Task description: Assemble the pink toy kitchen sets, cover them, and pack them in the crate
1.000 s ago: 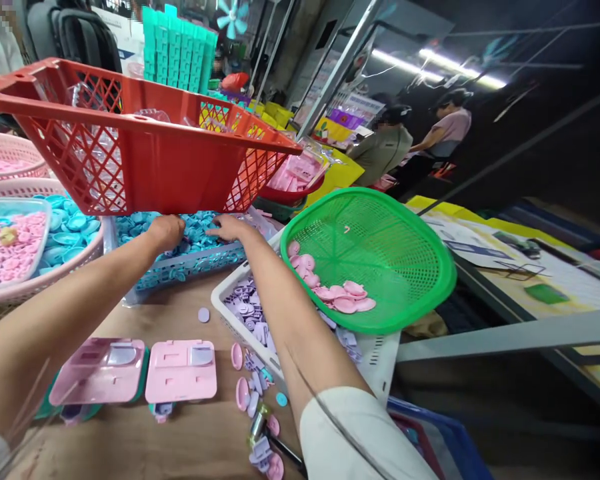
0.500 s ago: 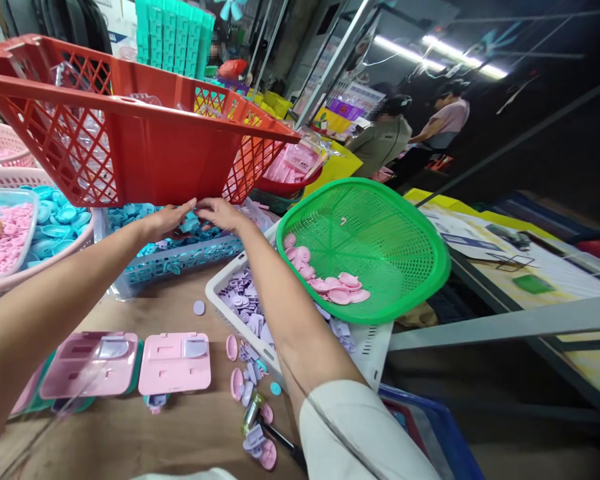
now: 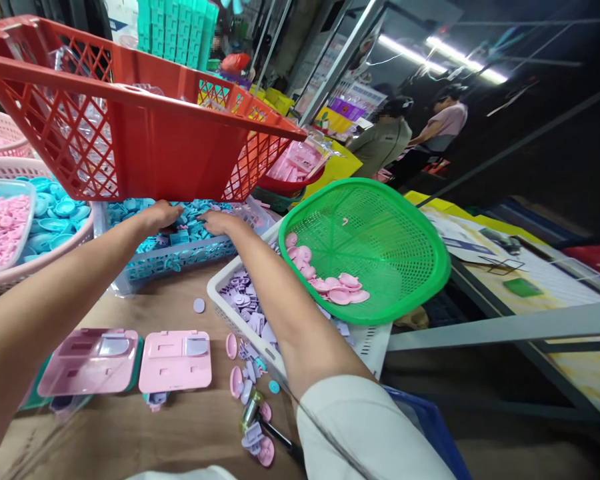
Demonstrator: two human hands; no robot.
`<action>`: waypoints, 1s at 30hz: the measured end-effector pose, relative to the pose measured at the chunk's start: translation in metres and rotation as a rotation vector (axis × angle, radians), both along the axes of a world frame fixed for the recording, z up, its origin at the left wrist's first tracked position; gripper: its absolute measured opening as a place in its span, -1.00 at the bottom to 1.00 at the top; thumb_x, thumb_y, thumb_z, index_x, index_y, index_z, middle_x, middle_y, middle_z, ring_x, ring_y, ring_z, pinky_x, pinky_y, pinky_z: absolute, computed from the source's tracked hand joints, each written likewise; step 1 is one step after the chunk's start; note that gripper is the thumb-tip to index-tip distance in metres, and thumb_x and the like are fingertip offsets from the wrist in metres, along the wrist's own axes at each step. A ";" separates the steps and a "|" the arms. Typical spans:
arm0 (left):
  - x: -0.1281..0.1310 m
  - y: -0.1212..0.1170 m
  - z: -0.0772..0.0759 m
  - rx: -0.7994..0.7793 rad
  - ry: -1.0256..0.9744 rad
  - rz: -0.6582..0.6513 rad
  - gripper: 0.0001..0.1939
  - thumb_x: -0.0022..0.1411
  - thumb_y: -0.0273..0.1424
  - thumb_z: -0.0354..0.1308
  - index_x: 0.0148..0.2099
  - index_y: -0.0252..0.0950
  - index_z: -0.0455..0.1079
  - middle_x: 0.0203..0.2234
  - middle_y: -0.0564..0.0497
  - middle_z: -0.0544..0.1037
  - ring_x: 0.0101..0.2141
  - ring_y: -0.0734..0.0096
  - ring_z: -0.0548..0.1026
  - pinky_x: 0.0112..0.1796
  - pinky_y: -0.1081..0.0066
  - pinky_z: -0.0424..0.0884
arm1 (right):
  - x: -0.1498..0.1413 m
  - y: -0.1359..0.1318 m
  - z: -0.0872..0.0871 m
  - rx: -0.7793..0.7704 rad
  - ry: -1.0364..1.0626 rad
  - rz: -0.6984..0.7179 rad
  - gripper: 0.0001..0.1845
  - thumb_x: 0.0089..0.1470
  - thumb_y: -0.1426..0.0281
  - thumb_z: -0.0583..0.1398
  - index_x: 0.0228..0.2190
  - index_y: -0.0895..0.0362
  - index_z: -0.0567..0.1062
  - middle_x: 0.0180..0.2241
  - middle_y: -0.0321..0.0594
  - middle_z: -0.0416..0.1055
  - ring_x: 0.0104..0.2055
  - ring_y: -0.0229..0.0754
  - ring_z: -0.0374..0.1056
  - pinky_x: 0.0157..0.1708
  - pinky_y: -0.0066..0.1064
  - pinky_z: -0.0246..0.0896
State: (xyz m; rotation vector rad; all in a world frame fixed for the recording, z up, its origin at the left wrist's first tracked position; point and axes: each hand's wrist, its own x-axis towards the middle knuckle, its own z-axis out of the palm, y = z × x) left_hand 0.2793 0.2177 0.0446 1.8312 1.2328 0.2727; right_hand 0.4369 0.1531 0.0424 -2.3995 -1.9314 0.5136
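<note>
The fingers of the left hand (image 3: 161, 215) were bent down among the blue parts (image 3: 180, 236); whether they had closed on a piece could not be told. The right hand (image 3: 219, 224) reached in just beside it, thumb side toward the left hand, its fingertips at the same heap, and its grip could not be made out either. The blue parts lay loose in a clear basket (image 3: 124, 285) toward the far edge of the table (image 3: 145, 433), the hands passing over its near rim. A red basket (image 3: 175, 153) stood above and behind, hiding the clear basket's far side.

To the left, a pink basket (image 3: 91, 233) held blue oval pieces (image 3: 57, 225) and a tub of small pink parts (image 3: 7, 230). To the right, a white basket (image 3: 214, 285) of purple parts (image 3: 243, 297) sat along the table's right edge, under the right forearm, with a tilted green basket (image 3: 390, 260) resting on it; pink pieces (image 3: 343, 289) had gathered at the green one's near left side.

Nearer, a lilac disc (image 3: 199, 305) lay alone. Two pink-lidded boxes (image 3: 175, 363) sat side by side toward the table's near left corner. Loose pink and purple pieces (image 3: 253, 437) and a black-handled tool (image 3: 280, 436) lay toward the near right corner. Beyond the table, two people (image 3: 383, 139) were in the background.
</note>
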 end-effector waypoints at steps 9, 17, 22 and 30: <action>-0.015 -0.007 0.014 0.053 0.102 -0.423 -0.62 -0.24 -0.27 0.52 -0.38 -0.24 0.44 -0.63 0.10 0.43 -0.53 0.38 0.38 -0.52 0.45 0.24 | 0.009 -0.010 0.014 0.090 -0.093 -0.190 -0.58 0.36 0.33 0.08 0.02 0.31 0.60 0.05 0.17 0.56 0.18 0.07 0.47 0.12 -0.33 0.35; -0.019 -0.001 0.016 -0.012 -0.011 -0.130 -0.69 -0.12 -0.42 0.42 -0.57 -0.24 0.28 -0.65 0.11 0.31 -0.48 0.38 0.41 -0.41 0.43 0.38 | 0.015 -0.012 0.006 0.105 0.006 -0.161 -0.69 0.24 0.34 0.21 -0.12 0.31 0.63 -0.18 0.00 0.65 -0.12 -0.04 0.59 -0.09 -0.38 0.44; -0.026 0.001 0.021 -0.098 -0.027 -0.190 -0.69 -0.13 -0.18 0.49 -0.48 -0.25 0.48 -0.51 0.04 0.51 -0.36 0.31 0.51 -0.35 0.43 0.45 | 0.009 -0.011 0.003 0.124 0.110 0.002 -0.49 0.15 0.58 0.19 0.13 0.14 0.52 0.15 -0.16 0.52 0.11 -0.22 0.49 0.05 -0.54 0.34; -0.027 0.009 0.015 -0.116 0.094 -0.303 -0.78 -0.19 -0.38 0.48 -0.51 -0.30 0.50 -0.54 -0.01 0.53 -0.45 0.35 0.50 -0.42 0.46 0.45 | 0.006 -0.003 0.002 0.103 0.097 -0.003 -0.56 0.26 0.48 0.16 0.15 0.24 0.50 0.15 0.00 0.50 0.18 -0.07 0.44 0.21 -0.32 0.28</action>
